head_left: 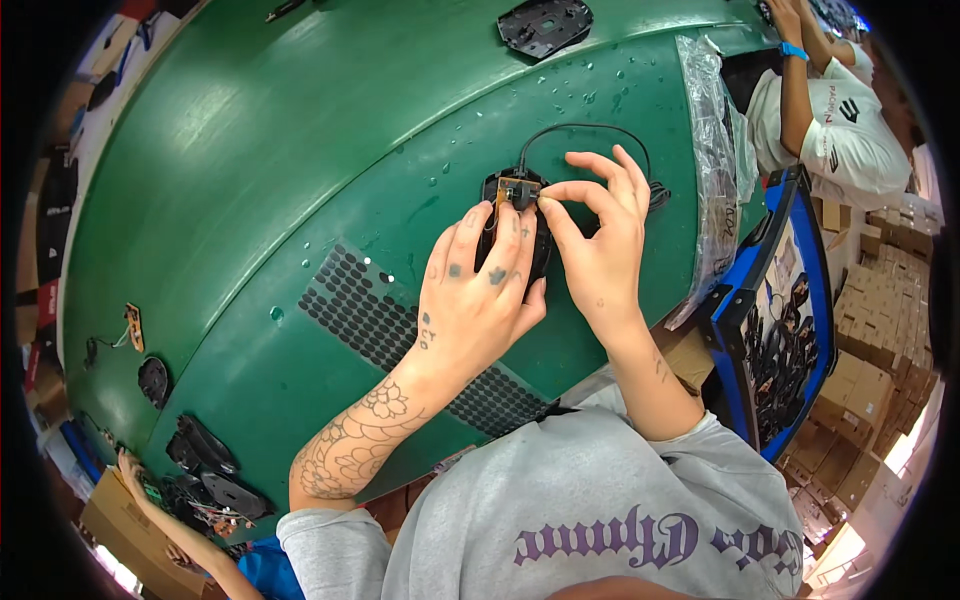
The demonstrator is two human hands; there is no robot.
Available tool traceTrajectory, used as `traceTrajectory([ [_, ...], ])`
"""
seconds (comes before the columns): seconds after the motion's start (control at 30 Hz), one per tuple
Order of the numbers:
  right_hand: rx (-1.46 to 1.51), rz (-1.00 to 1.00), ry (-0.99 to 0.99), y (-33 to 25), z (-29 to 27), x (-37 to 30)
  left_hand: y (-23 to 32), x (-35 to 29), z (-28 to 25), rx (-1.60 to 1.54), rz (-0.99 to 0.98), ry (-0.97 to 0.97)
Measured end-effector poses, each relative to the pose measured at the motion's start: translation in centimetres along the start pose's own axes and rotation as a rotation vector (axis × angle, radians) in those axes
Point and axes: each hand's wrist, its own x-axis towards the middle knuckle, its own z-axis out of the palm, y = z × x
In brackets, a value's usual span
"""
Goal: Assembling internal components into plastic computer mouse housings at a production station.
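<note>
An opened black computer mouse lies on the green table mat, its top cover off. At its far end an orange-brown circuit board shows, with a dark round part like a scroll wheel beside it. My left hand rests over the mouse and grips it, fingertips at the board. My right hand pinches thumb and forefinger together at the right of the wheel, other fingers raised. Whatever sits in that pinch is too small to make out. A black cable leaves the mouse's far end and loops right.
A sheet of black round stickers lies beneath my left forearm. One mouse shell sits far off, and more shells lie at left near another person's arm. To the right are clear plastic and a blue-edged bin.
</note>
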Motion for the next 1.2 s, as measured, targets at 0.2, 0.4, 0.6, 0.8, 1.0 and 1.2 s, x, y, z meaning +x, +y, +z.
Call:
traceTrajectory([
  [0.2,0.007,0.012,0.031,-0.3,0.3,-0.2,0.0,0.1,0.1,0.041,0.027,0.039],
  [0.4,0.072,0.111,-0.001,-0.7,0.0,0.0,0.2,0.0,-0.3,0.062,0.018,0.027],
  [0.6,0.074,0.134,-0.100,0.1,-0.6,0.7,0.3,0.1,-0.3,0.085,0.016,0.018],
  [0.8,0.391,0.293,-0.163,1.0,-0.9,1.4,0.2,0.1,-0.1,0.103,0.024,0.023],
  [1.0,0.132,0.165,-0.145,0.8,-0.5,1.4,0.2,0.0,0.1,0.109,0.034,0.050],
  [1.2,0.161,0.173,-0.221,0.6,-0.7,3.0,0.4,-0.2,0.2,0.131,0.029,0.056],
])
